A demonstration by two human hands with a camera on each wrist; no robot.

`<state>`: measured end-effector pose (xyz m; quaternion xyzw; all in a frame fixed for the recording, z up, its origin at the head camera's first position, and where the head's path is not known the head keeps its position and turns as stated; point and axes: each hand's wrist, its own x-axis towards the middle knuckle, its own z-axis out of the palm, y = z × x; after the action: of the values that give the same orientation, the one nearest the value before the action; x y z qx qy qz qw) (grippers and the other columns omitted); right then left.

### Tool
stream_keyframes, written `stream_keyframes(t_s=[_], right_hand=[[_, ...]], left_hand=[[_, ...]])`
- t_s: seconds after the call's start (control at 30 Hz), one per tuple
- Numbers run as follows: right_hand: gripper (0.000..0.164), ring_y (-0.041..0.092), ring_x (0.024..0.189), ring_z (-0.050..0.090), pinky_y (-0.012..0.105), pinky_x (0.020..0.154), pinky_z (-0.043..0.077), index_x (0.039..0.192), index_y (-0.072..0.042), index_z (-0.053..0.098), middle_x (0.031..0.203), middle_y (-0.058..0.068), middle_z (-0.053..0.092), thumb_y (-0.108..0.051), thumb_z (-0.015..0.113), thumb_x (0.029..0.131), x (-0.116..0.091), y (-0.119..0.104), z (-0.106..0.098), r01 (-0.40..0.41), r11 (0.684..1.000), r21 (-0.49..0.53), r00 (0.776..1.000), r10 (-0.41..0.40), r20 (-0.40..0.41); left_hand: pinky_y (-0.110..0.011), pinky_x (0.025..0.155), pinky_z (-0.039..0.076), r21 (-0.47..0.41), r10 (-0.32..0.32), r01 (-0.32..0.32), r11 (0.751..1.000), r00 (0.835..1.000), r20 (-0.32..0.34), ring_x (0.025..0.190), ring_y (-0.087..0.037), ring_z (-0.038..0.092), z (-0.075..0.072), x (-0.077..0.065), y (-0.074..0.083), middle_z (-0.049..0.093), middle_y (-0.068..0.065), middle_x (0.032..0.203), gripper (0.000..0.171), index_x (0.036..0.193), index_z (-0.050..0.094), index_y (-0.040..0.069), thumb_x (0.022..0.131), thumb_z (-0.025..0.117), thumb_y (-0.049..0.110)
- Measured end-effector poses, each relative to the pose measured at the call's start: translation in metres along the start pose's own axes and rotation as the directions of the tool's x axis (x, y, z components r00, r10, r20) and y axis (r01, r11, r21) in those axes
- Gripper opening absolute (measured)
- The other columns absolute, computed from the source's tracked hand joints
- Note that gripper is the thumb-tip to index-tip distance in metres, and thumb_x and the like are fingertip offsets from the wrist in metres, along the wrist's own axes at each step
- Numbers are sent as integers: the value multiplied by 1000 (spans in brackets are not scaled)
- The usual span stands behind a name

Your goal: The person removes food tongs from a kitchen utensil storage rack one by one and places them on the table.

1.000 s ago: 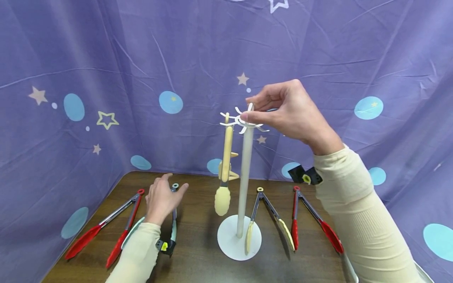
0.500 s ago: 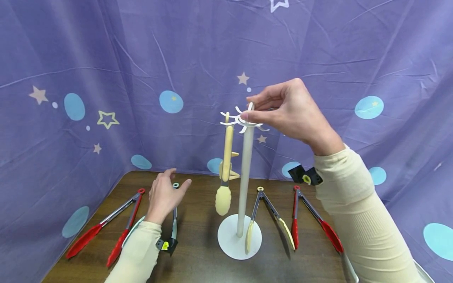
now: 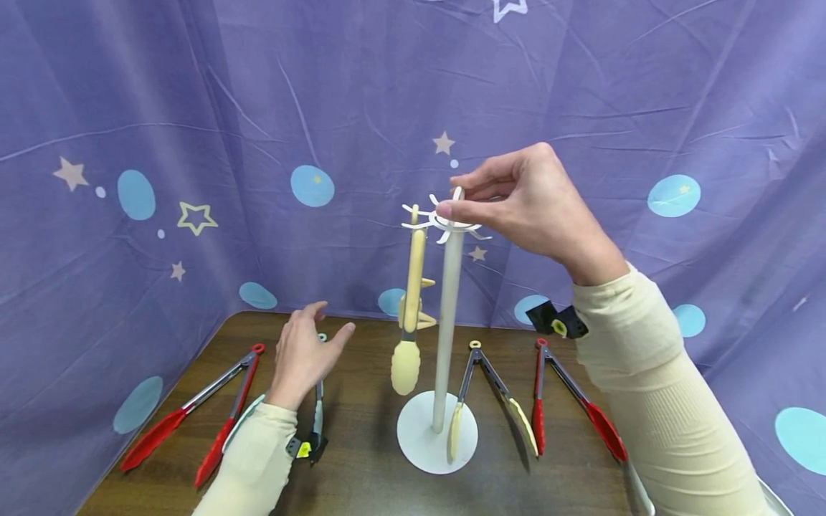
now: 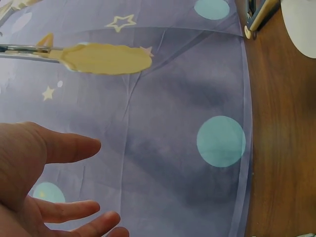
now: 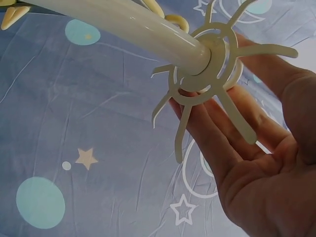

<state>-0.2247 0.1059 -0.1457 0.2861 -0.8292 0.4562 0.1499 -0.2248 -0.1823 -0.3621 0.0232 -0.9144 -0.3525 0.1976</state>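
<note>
A white utensil stand (image 3: 447, 322) with a round base rises from the table. At its top, my right hand (image 3: 535, 208) pinches the hub of the hook ring (image 5: 227, 39), thumb on the near side; the right wrist view shows its fingers behind the hooks. Pale yellow tongs (image 3: 416, 279) hang from a hook on the left, with a scalloped head pointing down. My left hand (image 3: 303, 358) hovers above light blue tongs (image 3: 319, 408), fingers spread and holding nothing. Hand and sleeve hide much of those tongs. In the left wrist view, the hanging yellow head (image 4: 108, 59) lies apart from the fingers.
Red tongs (image 3: 222, 437) lie spread at the left of the wooden table (image 3: 361, 459). Yellow tongs (image 3: 516, 419) lie spread with one arm across the stand's base, and another red pair (image 3: 603, 430) lies farther right. A purple curtain (image 3: 361, 107) hangs behind.
My left hand has drifted slightly right and toward the back of the table. The right hand keeps its place at the stand's top.
</note>
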Motion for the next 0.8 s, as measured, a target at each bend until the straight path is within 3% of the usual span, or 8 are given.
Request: stream_keyframes(t_s=[0.27,0.53,0.8], right_hand=[[27,14,79,75,24,69,58,98,-2,80,90,9,77,-19,90,79,0,-2,1,-9,999,-45,1000,8,-24],[29,13,79,74,24,68,52,100,-9,80,88,3,78,-25,90,78,-1,-2,1,0,987,-160,999,-8,-49],[30,16,82,74,27,71,54,104,-12,79,91,5,77,-23,90,78,-1,-2,2,-2,990,-139,999,-4,-47]], left_hand=[[-56,94,43,-29,14,-14,999,1000,3,113,-43,56,-1,-1,6,61,-24,121,64,138,55,-4,89,76,31],[-56,93,43,-40,30,-30,999,1000,-4,111,-43,57,-1,-1,7,62,-25,120,62,136,57,-5,88,76,30],[-56,92,44,-42,28,-28,999,1000,2,111,-43,57,-1,-1,7,62,-25,119,62,136,57,-5,88,76,30]])
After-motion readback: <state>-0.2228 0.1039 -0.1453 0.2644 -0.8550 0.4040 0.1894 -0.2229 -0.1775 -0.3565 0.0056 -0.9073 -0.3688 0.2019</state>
